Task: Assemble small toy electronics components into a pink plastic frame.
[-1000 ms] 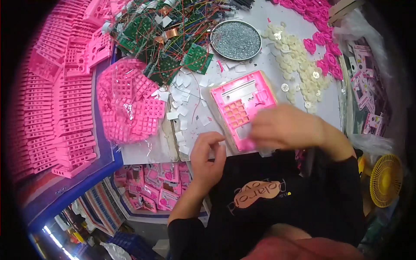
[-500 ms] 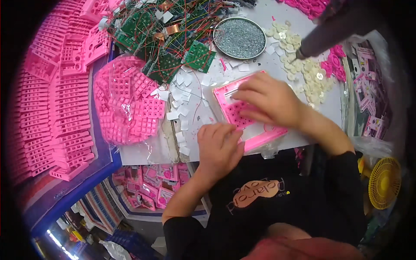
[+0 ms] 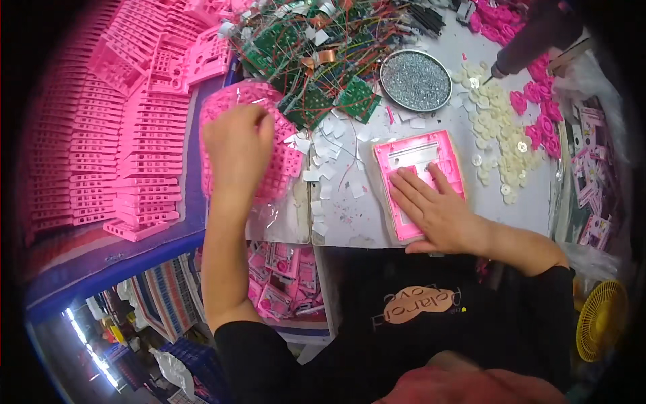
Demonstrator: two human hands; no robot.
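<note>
My right hand [image 3: 437, 212] lies with fingers spread over a pink plastic housing [image 3: 402, 229], pressing on its lower part. The housing sits open side up on a pad on the white table, with a clear strip near its far edge. At the left, my left hand [image 3: 239, 145] is over a clear bag of pink keypad pieces [image 3: 286, 151]. Its fingers curl down and are closed; whatever they hold is hidden behind the hand.
Wired green circuit boards [image 3: 356, 97] pile at the back, beside a round dish of small screws [image 3: 416, 81]. Cream discs [image 3: 498, 128] and a dark power tool [image 3: 531, 44] are to the right. Stacked pink housings [image 3: 145, 168] fill the left; a yellow fan [image 3: 599, 320] stands lower right.
My left hand has left the housing and moved left to the bag of keypads. My right hand has flattened onto the housing, which now lies squarer. The whole view has shifted.
</note>
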